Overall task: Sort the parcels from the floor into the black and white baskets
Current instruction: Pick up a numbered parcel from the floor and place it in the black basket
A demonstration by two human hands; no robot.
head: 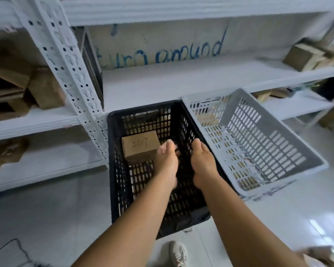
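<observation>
Both hands empty, fingers straight and relaxed: left hand (166, 158) and right hand (202, 162) reach side by side down into black basket (112, 170). Nothing held. Small cardboard parcel (140, 147) with handwritten number on top lies inside, at far left corner; left fingertips just beside its near right edge, contact unclear. Right hand apart from it. White basket (278, 135) tilted alongside on right; contents hard to make out through slots. Parcel likely light, stiff, dry, not slippery; best pinched across opposite short sides. Low risk of crushing.
</observation>
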